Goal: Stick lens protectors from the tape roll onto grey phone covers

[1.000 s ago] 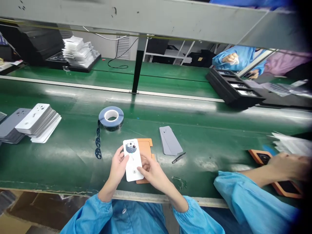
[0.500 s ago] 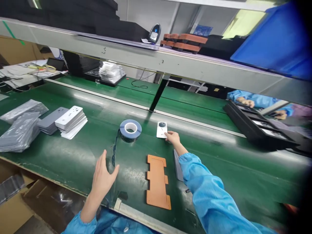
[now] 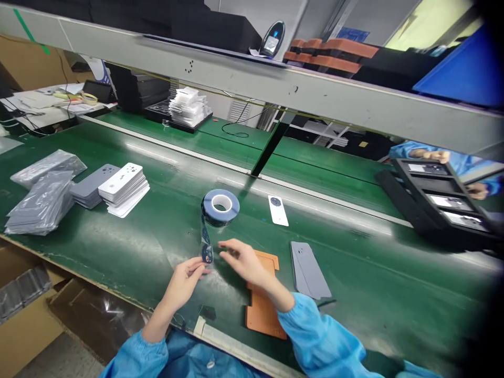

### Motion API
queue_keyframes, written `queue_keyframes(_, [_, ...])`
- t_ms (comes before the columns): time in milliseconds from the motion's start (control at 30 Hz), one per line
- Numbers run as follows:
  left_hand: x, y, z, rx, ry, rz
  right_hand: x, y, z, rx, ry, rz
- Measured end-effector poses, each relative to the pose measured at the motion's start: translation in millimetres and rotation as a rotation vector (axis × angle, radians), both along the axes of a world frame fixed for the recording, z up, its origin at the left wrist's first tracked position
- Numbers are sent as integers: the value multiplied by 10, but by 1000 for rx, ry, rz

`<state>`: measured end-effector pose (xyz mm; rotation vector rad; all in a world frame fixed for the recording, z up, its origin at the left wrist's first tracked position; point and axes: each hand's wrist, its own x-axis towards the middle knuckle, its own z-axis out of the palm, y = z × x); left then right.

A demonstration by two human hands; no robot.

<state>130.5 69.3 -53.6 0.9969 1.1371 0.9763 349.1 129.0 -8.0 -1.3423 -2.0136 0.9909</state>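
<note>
My left hand (image 3: 185, 281) pinches the loose end of a dark blue strip (image 3: 206, 244) that hangs from a blue tape roll (image 3: 221, 206) with a white core. Just right of the strip, my right hand (image 3: 244, 262) is held with its fingers apart and nothing in them, its forearm over an orange fixture plate (image 3: 262, 310). A white panel (image 3: 278, 211) with a dark round piece at its top lies on the green table beyond my right hand. Grey panels (image 3: 310, 270) lie to the right of the orange plate.
Stacks of white panels (image 3: 123, 186) and grey panels (image 3: 94, 186) stand at the left beside plastic-wrapped packs (image 3: 41, 205). A shelf beam (image 3: 236, 76) crosses above, on a black post (image 3: 271, 144). Another person's hands are by a black tray (image 3: 441, 205) at the right.
My right hand has let go of the white panel and moved back toward the strip. My left hand has moved right and closed on the strip's end. The camera view has shifted.
</note>
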Motion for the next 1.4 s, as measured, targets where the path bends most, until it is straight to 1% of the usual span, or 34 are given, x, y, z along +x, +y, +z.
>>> queue_keyframes(33, [0,6,-1,0,-2,-11,-128,-82,-12,-4,48,51])
queue_keyframes(67, [-6,9,-3,0,1,-18,-233,-136,-26,-10,78,71])
queue_keyframes(133, [-27,6,-8,4,14,-13,-377,-174,-53,-22,116,46])
queue_keyframes(233, [-63,-11,-15,26,40,-11,-480,-153,-63,-38,138,-25])
queue_keyframes(367, [-89,-24,-43,68,84,-45,-538,-128,-38,-64,132,-35])
queue_keyframes(533, [-90,-5,-81,66,133,-40,-544,-52,-97,-117,124,-87])
queue_keyframes(700, [-113,28,-37,71,192,-59,-487,35,-170,-164,169,-85])
queue_keyframes(800, [-132,46,-37,87,232,-82,-466,80,-212,-259,238,-100])
queue_keyframes(967, [-129,61,-34,67,286,-139,-455,177,-270,-524,369,-80])
queue_keyframes(1100, [-187,46,-8,62,334,-156,-348,179,-227,-553,414,-104])
queue_keyframes(1200, [-286,21,4,69,397,-87,-109,69,-170,-500,451,-124])
queue_keyframes(1267, [-316,-12,54,140,544,34,127,-53,-156,-435,503,-170])
queue_keyframes(1333, [-261,-63,161,304,772,232,390,-196,-175,-347,543,-268])
queue_keyframes(1367, [-193,-93,230,413,877,342,516,-269,-197,-300,547,-334])
queue_keyframes(1400, [-96,-123,299,519,937,427,631,-341,-225,-248,539,-404])
